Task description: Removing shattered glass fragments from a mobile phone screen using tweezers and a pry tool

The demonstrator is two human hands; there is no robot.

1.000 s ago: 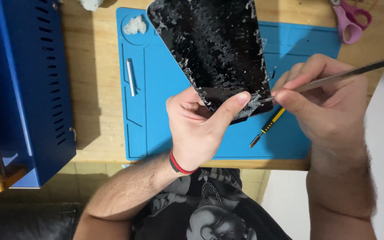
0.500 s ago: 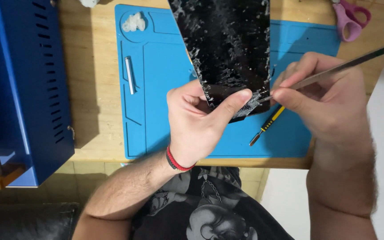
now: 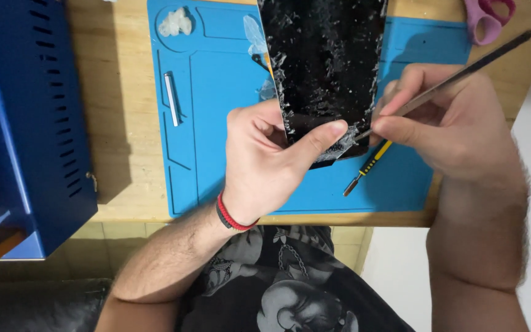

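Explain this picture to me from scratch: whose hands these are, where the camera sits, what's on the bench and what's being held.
There is no machine at work here; a person works with two bare hands. The camera is worn on the person's head and looks down, so the arms reach in from the bottom.

The left hand grips the lower end of a shattered black screen panel, thumb across its face. The right hand holds a thin metal tool like a pen, its tip at the panel's lower right edge.

Underneath lies a blue mat on a wooden bench. On the mat lie a small yellow-handled screwdriver and a short metal bar. A blue metal box stands to the left; pink scissors lie at top right.
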